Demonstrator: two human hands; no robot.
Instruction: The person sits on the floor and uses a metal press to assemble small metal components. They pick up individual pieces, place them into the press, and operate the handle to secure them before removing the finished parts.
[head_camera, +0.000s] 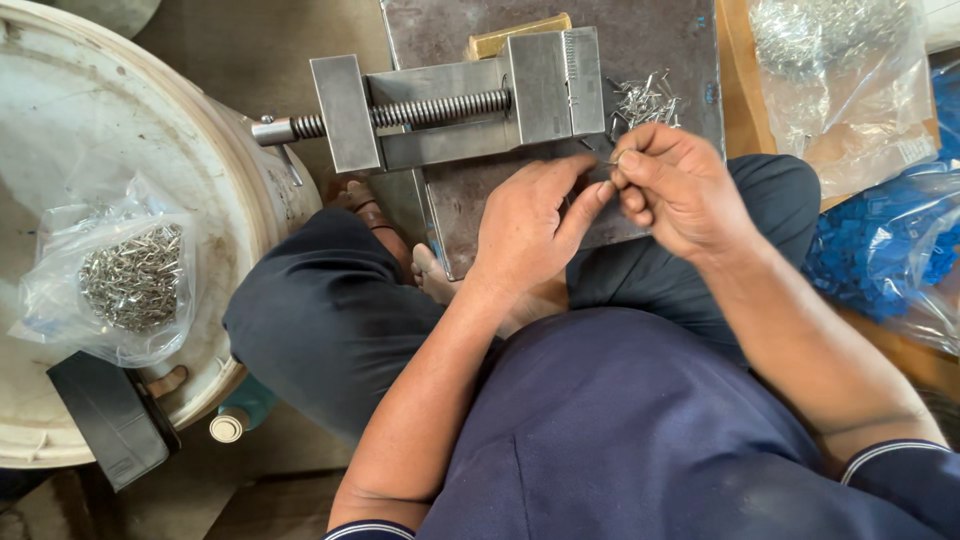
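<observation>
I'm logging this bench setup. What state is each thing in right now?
Left hand: fingers pinched at a small metal piece.
Right hand: pinching the small metal piece.
Vise: lying on the plate, screw exposed.
Loose pins: piled on the plate.
Bag of pins: lying on the white drum.

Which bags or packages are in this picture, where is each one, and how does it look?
Clear plastic bag: left, on the white round lid; crumpled, filled with small silver metal pieces.
Clear plastic bag: top right, on the brown surface; crumpled, with silver metal pieces in its upper part.
Clear plastic bag: right edge, beside the knee; filled with small blue parts.
No sign or screen is in view.
</observation>
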